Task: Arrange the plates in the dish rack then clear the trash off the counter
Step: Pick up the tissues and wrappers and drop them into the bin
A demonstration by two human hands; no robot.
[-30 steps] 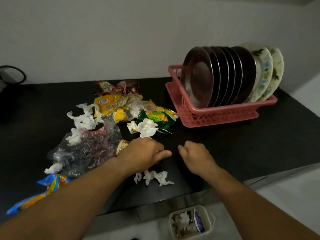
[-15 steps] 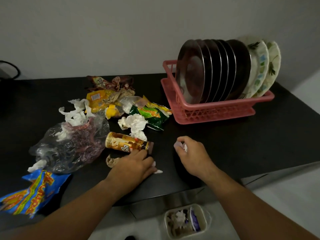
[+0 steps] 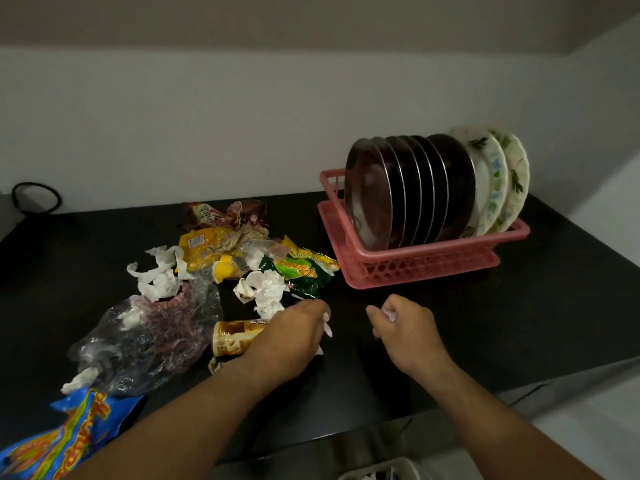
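Observation:
Several steel plates (image 3: 398,192) and two floral plates (image 3: 498,181) stand upright in the pink dish rack (image 3: 415,261) at the back right of the black counter (image 3: 519,306). Trash lies left of it: white tissues (image 3: 265,289), a green wrapper (image 3: 304,271), yellow wrappers (image 3: 207,245), a clear plastic bag (image 3: 145,334), a brown can (image 3: 235,336) and a blue packet (image 3: 69,431). My left hand (image 3: 291,337) grips crumpled tissue beside the can. My right hand (image 3: 405,323) is curled round a small white scrap.
A pale bin (image 3: 381,472) with trash inside shows at the bottom edge, below the counter front. A dark cable loop (image 3: 34,199) sits at the far left against the wall. The counter's right end drops off to a light floor.
My left hand has gathered the tissue scraps from the counter front and moved up beside the can. My right hand now holds a small scrap. The view has tilted upward.

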